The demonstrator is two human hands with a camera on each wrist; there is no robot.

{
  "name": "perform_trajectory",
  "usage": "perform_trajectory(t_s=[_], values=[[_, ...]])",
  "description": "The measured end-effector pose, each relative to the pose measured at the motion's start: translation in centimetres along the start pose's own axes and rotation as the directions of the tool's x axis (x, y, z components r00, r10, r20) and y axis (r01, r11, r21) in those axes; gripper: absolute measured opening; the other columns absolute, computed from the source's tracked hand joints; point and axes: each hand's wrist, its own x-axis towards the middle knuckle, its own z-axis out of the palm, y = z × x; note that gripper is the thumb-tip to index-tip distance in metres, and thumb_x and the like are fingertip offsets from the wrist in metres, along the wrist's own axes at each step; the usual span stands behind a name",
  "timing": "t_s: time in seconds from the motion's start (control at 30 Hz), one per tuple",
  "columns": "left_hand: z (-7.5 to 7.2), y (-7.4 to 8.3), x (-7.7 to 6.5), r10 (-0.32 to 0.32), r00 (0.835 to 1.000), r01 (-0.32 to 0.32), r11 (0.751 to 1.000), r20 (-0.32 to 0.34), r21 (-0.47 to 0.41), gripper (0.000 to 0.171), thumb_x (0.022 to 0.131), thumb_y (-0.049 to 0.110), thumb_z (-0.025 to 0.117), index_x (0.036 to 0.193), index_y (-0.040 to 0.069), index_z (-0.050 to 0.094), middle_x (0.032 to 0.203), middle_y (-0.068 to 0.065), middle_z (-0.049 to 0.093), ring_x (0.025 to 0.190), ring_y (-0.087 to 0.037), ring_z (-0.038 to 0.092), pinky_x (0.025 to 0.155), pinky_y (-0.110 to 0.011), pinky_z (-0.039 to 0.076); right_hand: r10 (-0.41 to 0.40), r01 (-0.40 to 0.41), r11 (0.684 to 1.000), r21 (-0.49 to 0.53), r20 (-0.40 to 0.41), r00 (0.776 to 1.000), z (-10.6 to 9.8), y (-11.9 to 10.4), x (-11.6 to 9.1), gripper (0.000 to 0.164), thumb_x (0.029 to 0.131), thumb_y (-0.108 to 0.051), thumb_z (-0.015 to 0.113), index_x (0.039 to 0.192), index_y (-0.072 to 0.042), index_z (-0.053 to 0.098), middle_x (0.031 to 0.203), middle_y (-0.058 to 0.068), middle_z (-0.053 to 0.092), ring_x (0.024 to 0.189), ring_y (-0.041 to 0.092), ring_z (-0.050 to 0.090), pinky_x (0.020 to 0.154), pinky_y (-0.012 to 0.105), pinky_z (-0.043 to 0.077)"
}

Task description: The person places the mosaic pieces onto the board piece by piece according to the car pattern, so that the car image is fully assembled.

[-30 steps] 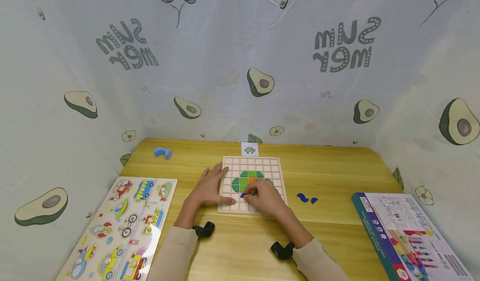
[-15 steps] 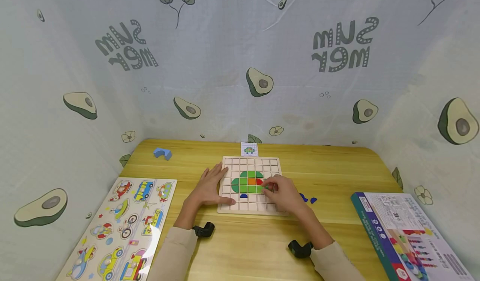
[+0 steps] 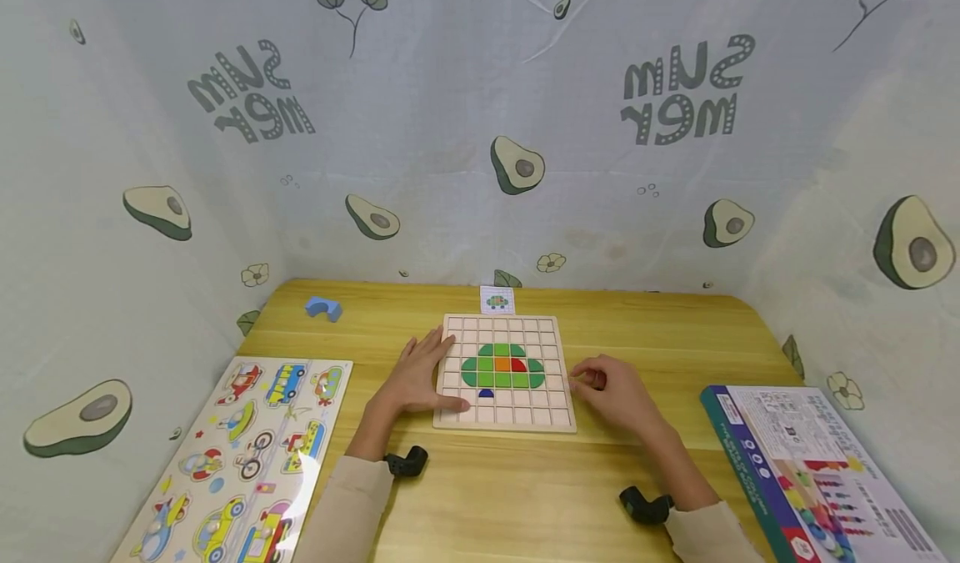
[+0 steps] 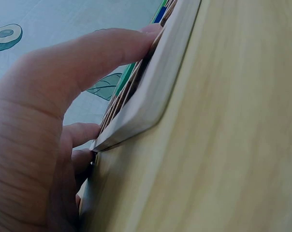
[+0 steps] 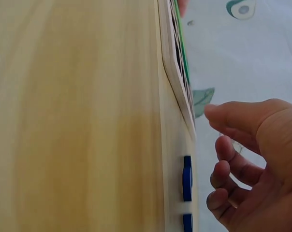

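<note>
A square wooden grid board point(image 3: 527, 418) bears green, orange and red tiles point(image 3: 502, 364) in a car-like shape. One dark blue semicircular tile point(image 3: 486, 394) sits below them on the board. My left hand point(image 3: 417, 377) rests along the board's left side, fingers spread and thumb on its surface, as the left wrist view confirms. Just off the right edge, my right hand point(image 3: 617, 389) hovers with loosely curled fingers and nothing visible between them. Beneath it, loose blue tiles point(image 5: 186, 183) lie on the table in the right wrist view; in the head view the hand hides them.
A small pattern card point(image 3: 497, 300) lies behind the board. To the left are a vehicle peg puzzle point(image 3: 288, 425) and a light blue arch block point(image 3: 324, 308). A game box point(image 3: 821, 463) lies at the right of the wooden table point(image 3: 487, 496).
My right hand has let go of the blue semicircular tile on the board and moved right, past the board's edge. The left hand has stayed in place.
</note>
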Motion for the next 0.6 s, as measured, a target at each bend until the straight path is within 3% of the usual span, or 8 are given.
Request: perform_trajectory(t_s=[0.6], values=[[-0.3,0.3,-0.2,0.004,1.0,-0.004,1.0,0.005,-0.006,0.123,0.069,0.067,0.08,0.165,0.011,0.026,0.174,-0.014,0.011,0.161,-0.033,0.013,0.131,-0.055,0.004,0.003,0.001,0.998,-0.069,0.055,0.998,-2.5,2.3,-1.5,0.024,0.089,-0.026,0.083,0.102,-0.007,0.076,0.091,0.003,0.064,0.08,0.016,0.051,0.07,0.029,0.045]])
